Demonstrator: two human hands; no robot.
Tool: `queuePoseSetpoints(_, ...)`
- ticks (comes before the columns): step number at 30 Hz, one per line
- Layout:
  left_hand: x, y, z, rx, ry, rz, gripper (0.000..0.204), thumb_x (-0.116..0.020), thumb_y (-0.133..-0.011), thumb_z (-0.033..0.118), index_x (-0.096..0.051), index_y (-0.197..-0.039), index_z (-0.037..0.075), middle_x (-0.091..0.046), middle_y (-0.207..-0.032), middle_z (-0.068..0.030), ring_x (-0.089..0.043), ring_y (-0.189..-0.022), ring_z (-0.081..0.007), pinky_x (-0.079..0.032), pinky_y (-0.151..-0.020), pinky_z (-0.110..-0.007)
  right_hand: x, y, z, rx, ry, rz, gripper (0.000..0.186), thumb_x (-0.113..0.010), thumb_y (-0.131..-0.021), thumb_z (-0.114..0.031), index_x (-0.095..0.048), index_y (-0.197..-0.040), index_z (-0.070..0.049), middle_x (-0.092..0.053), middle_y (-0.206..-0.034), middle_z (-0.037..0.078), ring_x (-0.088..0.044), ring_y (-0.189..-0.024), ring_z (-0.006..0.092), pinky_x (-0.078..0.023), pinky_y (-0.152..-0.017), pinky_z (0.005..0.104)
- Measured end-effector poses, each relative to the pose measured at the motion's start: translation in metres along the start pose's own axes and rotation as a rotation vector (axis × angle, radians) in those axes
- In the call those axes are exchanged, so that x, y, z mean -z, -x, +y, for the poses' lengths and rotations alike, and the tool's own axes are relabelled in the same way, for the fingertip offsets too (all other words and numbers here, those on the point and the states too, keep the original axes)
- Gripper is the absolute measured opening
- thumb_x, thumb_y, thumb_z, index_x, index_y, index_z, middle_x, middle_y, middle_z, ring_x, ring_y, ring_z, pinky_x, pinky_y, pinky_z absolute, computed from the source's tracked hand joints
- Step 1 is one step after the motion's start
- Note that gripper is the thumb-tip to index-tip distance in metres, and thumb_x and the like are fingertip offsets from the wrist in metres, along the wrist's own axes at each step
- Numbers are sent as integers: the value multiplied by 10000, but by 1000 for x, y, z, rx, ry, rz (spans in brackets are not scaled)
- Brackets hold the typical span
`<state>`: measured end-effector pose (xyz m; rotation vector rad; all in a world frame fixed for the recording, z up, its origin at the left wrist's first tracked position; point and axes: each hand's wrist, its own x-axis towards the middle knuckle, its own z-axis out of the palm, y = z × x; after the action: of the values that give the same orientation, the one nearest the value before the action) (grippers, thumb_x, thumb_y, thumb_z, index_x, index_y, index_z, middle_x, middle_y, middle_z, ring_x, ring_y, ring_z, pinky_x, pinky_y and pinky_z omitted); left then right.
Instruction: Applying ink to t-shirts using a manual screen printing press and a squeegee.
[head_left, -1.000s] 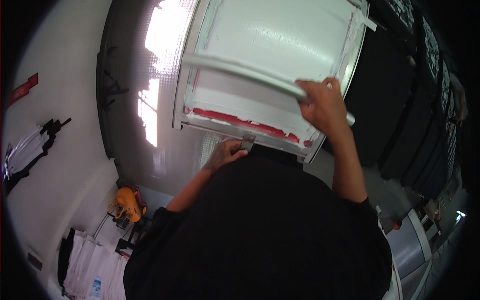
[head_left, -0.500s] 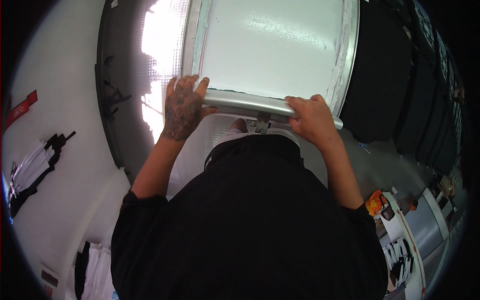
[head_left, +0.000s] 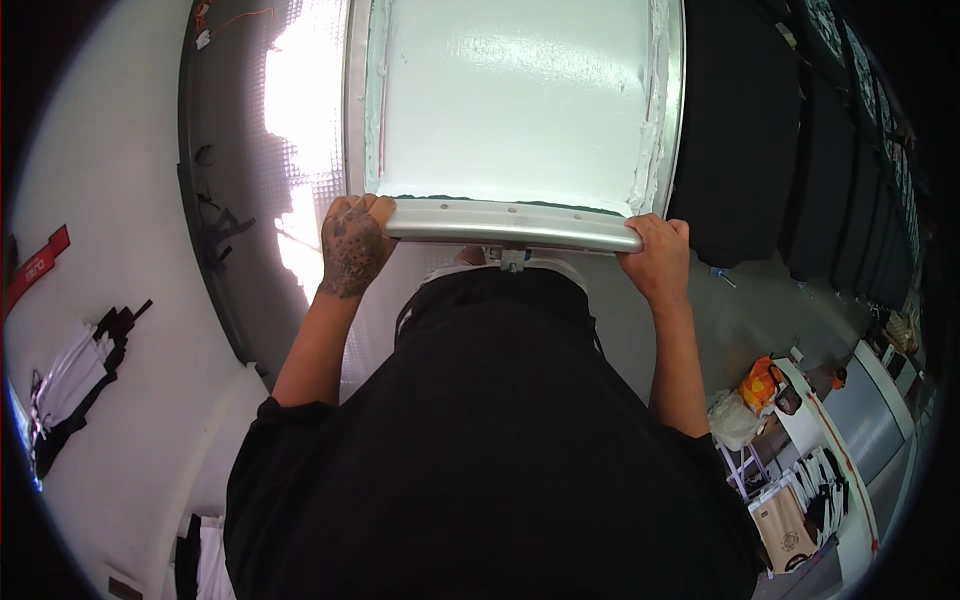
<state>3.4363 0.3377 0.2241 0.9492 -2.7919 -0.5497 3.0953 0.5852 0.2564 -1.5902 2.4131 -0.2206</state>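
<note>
Both my hands are closed around a squeegee (head_left: 512, 226) with a rounded silver metal handle and several bolt heads along its face. It lies crosswise at the near end of a screen printing frame (head_left: 357, 110). My left hand (head_left: 355, 245), with dark markings on its back, grips the left end. At the right end, my right hand (head_left: 657, 255) has its fingers folded over the bar. A thin dark green edge shows along the squeegee's far side. Beyond it, the mesh (head_left: 515, 110) looks glossy white, with whitish smears along both sides.
A metal bracket (head_left: 512, 260) sits below the squeegee, close to my body. Dark garments or boards (head_left: 740, 150) line the right. Bright sunlight falls left of the frame. At lower right are an orange bag (head_left: 760, 383), a brown paper bag (head_left: 783, 527) and folded cloth.
My left fingers, spread before, have closed round the squeegee. My right hand has moved out to the squeegee's right end. The squeegee has turned, showing its bolts. The whole view has shifted slightly.
</note>
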Motion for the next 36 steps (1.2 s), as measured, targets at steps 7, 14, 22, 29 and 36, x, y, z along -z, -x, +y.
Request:
queuePoseSetpoints(7,-33,36,0,-31,36,165,258,-761,-669,56,-665,-908,46,-619,-843,-104,-588,-799,-301,-499,-737,-432,-27,24,1,1,9,114,206,-764,-722,-119,-691,-914,-103,-708,-869,46,-663,-816,249,-423,-864,429)
queuePoseSetpoints(14,-38,46,0,-56,40,174,236,-738,-754,64,-684,-976,7,-659,-955,-124,-654,-931,-296,-540,-865,-463,-53,52,-1,-115,68,140,166,-733,-791,-136,-674,-944,-107,-736,-981,52,-694,-979,233,-399,-949,447)
queuePoseSetpoints(22,-46,-155,-57,-59,-86,282,135,-719,-750,33,-675,-877,34,-631,-828,-112,-608,-812,-292,-523,-761,-414,-33,-145,48,-46,114,223,198,-762,-777,-205,-686,-901,-72,-717,-923,87,-686,-880,265,-415,-855,440)
queuePoseSetpoints(29,-31,-398,-135,-282,-70,495,334,-878,-719,287,-659,-912,126,-673,-738,-97,-698,-711,-335,-564,-660,-429,29,-384,95,-123,257,144,316,-781,-756,-328,-756,-947,-77,-753,-896,161,-736,-819,342,-499,-868,429)
queuePoseSetpoints(36,17,-440,-95,152,-46,14,413,-889,-663,345,-750,-887,27,-742,-890,-195,-712,-904,-380,-565,-834,-464,64,-416,113,-8,348,76,415,-813,-736,-434,-772,-908,-58,-736,-846,207,-730,-835,406,-586,-766,462)
